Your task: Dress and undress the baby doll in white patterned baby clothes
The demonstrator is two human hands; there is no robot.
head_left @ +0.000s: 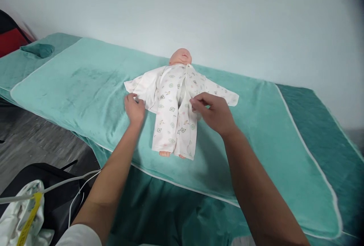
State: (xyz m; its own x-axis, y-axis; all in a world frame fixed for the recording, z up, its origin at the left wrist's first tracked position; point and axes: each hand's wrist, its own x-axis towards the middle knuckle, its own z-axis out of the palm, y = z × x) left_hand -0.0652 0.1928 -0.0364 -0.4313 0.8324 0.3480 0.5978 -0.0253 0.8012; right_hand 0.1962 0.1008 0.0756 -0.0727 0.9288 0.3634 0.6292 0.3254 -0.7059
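A baby doll (180,56) lies on its back on a teal towel (85,83), dressed in a white printed romper (173,113) whose front is partly apart. My left hand (134,108) rests on the towel beside the romper's left flap, fingers curled at the cloth's edge. My right hand (214,112) pinches the romper's front edge at the doll's middle. The doll's feet (165,154) poke out at the bottom.
The towel covers a long teal-draped bed (327,140) against a pale wall. A small teal pillow (38,50) lies at the far left end. A black chair with white cloth and cables (34,196) stands at the lower left, over grey flooring.
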